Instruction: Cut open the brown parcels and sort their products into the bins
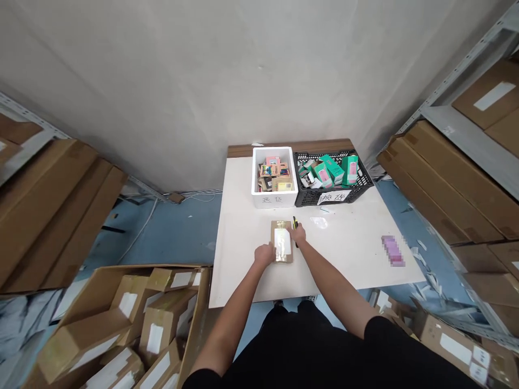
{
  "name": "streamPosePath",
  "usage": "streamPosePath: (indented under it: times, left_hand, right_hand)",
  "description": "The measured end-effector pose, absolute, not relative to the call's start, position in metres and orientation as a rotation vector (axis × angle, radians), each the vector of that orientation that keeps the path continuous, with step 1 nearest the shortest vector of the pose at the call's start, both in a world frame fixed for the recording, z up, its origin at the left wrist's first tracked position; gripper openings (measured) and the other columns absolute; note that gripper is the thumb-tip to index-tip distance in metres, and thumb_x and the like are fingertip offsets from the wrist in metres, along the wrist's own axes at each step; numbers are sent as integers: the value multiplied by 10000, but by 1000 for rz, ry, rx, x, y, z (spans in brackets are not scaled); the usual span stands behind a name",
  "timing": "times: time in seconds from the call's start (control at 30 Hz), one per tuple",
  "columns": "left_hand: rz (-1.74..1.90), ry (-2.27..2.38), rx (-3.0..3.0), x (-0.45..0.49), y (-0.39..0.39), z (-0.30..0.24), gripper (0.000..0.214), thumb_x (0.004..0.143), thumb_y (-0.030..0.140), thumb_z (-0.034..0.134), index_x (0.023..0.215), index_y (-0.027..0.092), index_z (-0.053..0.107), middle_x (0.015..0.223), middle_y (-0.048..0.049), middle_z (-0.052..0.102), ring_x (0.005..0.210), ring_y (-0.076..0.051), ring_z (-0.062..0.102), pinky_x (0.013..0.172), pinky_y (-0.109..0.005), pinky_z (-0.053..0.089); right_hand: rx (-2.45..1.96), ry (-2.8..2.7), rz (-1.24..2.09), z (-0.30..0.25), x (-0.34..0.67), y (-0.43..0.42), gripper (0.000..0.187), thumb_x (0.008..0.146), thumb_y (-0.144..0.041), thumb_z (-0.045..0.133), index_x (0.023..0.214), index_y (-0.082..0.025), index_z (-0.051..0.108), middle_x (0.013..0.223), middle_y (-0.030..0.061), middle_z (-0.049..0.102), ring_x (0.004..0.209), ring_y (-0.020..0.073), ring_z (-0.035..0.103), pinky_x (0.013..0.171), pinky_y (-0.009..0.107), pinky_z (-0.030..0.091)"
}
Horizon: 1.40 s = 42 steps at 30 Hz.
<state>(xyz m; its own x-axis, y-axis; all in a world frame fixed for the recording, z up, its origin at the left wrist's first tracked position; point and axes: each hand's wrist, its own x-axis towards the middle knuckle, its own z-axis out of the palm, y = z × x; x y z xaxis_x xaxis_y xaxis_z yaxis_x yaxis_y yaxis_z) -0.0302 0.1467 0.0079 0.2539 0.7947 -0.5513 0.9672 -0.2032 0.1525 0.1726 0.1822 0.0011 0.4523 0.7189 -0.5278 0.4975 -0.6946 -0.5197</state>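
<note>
A small brown cardboard box (283,241) with a white label and shiny tape lies on the white table in front of me. My left hand (265,254) is closed on the box's left edge. My right hand (298,233) is at the box's right side, wrapped round a box cutter (295,222) with a black and yellow body; its thumb reaches toward the label. Whether the blade is out cannot be made out. Beyond the box stand a white foam bin (274,201) of small packets and a black plastic crate (306,200) of green and white boxes.
On the table (243,281) lie a clear plastic scrap (319,222) and a blurred pinkish item (392,250). A large carton (205,292) full of parcels stands at lower left. Shelves with long cartons (454,173) flank both sides; more boxes (450,346) are at lower right.
</note>
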Motion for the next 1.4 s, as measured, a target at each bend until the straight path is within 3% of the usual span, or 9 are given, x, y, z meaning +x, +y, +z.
streamPosePath:
  times: [0.1,0.2,0.3,0.4,0.6,0.73,0.87,0.97,1.4]
  left_hand:
    - [-420,1532,2186,-31,154,15,599,1018,239,422,1616,271,396,1454,-177,613,1293,-330,611,993,-451,530]
    - [-342,1258,2417,-29,169,14,759,961,175,520,1659,365,287,1733,-86,323,1578,-323,318,1159,-491,428]
    - [-346,935,2511,-29,181,5,832,914,181,593,1654,411,289,1780,-9,216,1650,-285,134,1257,-493,298]
    - [-320,953,2505,-23,179,-9,867,891,240,656,1663,391,293,1776,-29,228,1643,-303,164,1248,-488,304]
    - [-308,1589,2328,39,143,-22,1022,804,523,807,1673,300,318,1712,-186,342,1497,-478,375,1153,-676,333]
    - [-290,1610,2278,64,136,-16,883,888,548,720,1644,226,398,1591,-213,510,1483,-438,406,1184,-619,337]
    - [-253,1416,2329,52,143,-24,797,969,507,620,1680,325,308,1757,-90,277,1619,-379,194,1271,-545,265]
    - [-276,1372,2302,45,144,-36,769,1004,518,554,1693,352,254,1786,-48,185,1643,-369,116,1303,-562,197]
    - [-306,1348,2297,42,144,-50,772,1027,563,471,1708,333,190,1799,-46,107,1655,-345,57,1323,-555,158]
  right_hand:
    - [-2302,-1064,1032,1,175,160,479,930,-575,638,1229,-210,555,1167,106,748,1061,243,724,838,279,547]
    - [-2427,-992,1033,-14,164,105,518,977,-626,531,1281,-207,543,1234,139,732,1103,264,720,860,314,555]
    - [-2460,-1059,1154,-35,152,58,538,983,-642,535,1285,-196,553,1237,158,733,1146,279,725,885,326,562]
    - [-2520,-1026,1101,-44,161,53,578,974,-679,530,1278,-188,567,1248,171,728,1189,282,717,891,323,566]
    - [-2575,-1010,963,-19,226,133,703,834,-689,745,1285,-179,566,1239,185,734,1164,326,719,887,349,564]
    - [-2546,-1020,892,-13,248,159,517,897,-554,740,1220,-184,578,1148,169,757,1071,299,744,848,324,563]
    - [-2266,-839,1106,-31,258,124,372,1062,-559,435,997,-220,575,760,28,710,611,179,695,601,253,539]
    - [-2077,-738,1313,-44,262,90,417,1066,-565,414,848,-230,534,559,-48,571,400,127,536,448,224,460]
    - [-2034,-823,1550,-34,278,88,452,1035,-578,544,751,-233,479,471,-68,504,342,100,456,389,216,396]
